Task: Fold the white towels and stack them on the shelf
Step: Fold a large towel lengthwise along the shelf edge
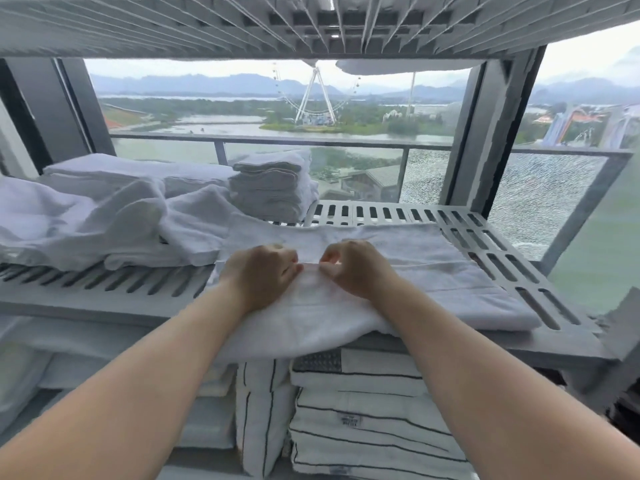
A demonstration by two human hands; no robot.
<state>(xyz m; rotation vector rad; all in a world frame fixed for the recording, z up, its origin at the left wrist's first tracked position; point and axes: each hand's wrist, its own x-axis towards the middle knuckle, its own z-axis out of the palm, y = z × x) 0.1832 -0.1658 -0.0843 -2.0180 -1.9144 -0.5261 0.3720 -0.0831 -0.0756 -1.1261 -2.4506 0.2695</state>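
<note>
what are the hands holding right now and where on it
Both hold the white towel lying on the shelf. The left hand and the right hand pinch a raised fold near its middle, side by side.

1. Soft, even daylight enters through the large glass window (207, 109) behind the slotted grey plastic shelf (502, 258).
2. The overcast sky is pale, almost blown out at the upper right.
3. Shadows are faint and soft-edged; the space below the shelf is dimmer.
4. The flat white terry towel (433, 271) looks smeary, its weave washed out.
5. Wide-angle distortion bows the shelf's rails and stretches the bare forearms (138, 393) towards the lower corners.
6. Outlines near the edges are jagged.
</note>
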